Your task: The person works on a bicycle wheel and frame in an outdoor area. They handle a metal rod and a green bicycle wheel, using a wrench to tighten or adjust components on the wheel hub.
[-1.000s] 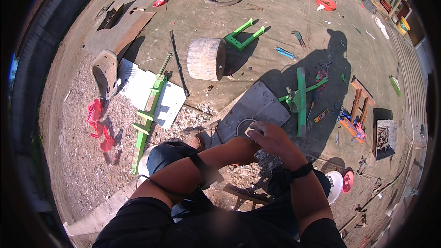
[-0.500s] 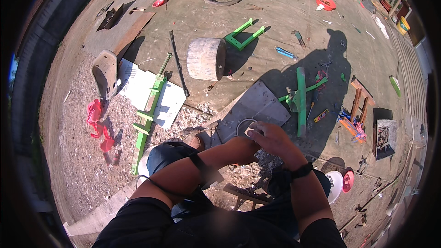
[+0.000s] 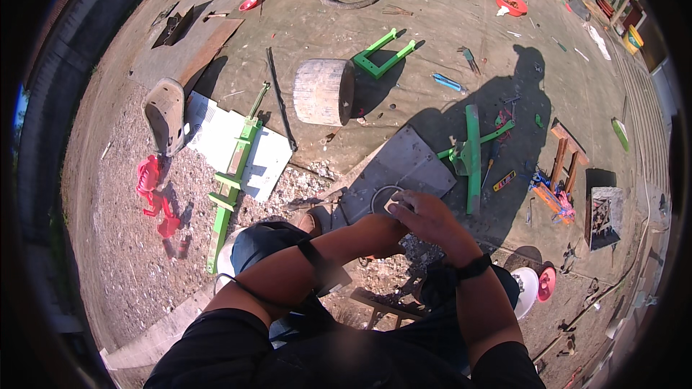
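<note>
My left hand is closed in front of my knees, its fingers curled downward and partly hidden. My right hand crosses just beyond it, fingers bent in a pinch; what they hold, if anything, I cannot make out. A thin grey ring shows right beside the right fingertips, over a grey metal sheet; whether a hand touches it I cannot tell. Right of the sheet lies a green metal frame part with crossing arms. To the left, a long green metal beam rests partly on a white panel.
A worn wooden drum and a green fork-shaped frame lie ahead. At right are a small wooden stool, a metal box, a white basin and several hand tools. A grey plastic seat stands at left.
</note>
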`<control>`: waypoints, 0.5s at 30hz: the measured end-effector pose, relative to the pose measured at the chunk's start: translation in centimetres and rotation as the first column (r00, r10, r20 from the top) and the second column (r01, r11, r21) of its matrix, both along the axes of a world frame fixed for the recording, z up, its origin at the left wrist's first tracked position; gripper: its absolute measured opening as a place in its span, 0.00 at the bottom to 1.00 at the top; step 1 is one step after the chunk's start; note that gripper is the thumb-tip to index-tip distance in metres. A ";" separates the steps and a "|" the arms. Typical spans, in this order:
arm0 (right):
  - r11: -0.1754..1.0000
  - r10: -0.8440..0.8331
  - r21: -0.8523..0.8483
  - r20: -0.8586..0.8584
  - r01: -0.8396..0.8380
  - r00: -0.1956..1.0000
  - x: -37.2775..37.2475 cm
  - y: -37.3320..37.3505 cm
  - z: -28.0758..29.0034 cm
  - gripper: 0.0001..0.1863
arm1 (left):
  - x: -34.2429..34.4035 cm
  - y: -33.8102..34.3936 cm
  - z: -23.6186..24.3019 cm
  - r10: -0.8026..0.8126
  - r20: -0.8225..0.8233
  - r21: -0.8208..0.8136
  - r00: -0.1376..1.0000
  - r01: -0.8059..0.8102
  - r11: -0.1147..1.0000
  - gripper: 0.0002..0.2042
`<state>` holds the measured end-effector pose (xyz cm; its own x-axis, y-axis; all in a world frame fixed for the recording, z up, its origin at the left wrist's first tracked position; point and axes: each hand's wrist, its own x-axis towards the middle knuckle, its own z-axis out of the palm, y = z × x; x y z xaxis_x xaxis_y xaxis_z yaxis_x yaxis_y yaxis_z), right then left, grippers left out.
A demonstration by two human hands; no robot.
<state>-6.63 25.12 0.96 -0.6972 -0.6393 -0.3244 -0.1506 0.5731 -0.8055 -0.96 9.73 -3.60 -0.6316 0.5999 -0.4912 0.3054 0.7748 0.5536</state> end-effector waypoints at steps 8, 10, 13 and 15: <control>1.000 -0.009 -0.030 0.008 0.010 1.000 0.2 0.2 -0.2 0.28 | 0.0 0.0 -0.1 -0.012 0.000 0.005 1.000 0.012 1.000 0.26; 0.999 -0.004 -0.035 0.002 0.004 1.000 0.2 0.2 -0.2 0.28 | 0.0 0.0 0.1 -0.005 -0.004 0.010 1.000 0.005 1.000 0.26; 0.998 0.028 -0.060 -0.054 -0.031 0.998 0.1 0.1 -0.4 0.28 | 0.1 -0.2 0.1 -0.001 -0.025 0.017 1.000 0.002 1.000 0.25; 0.993 0.064 -0.091 -0.143 -0.077 0.988 0.1 0.2 -0.7 0.27 | 0.1 -0.4 -0.3 -0.005 -0.048 0.025 0.999 0.007 1.000 0.24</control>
<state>-6.51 25.33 0.27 -0.6833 -0.7119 -0.1623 -0.3027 0.4785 -0.8243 -0.88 9.35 -3.89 -0.6501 0.6156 -0.4453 0.3364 0.7588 0.5577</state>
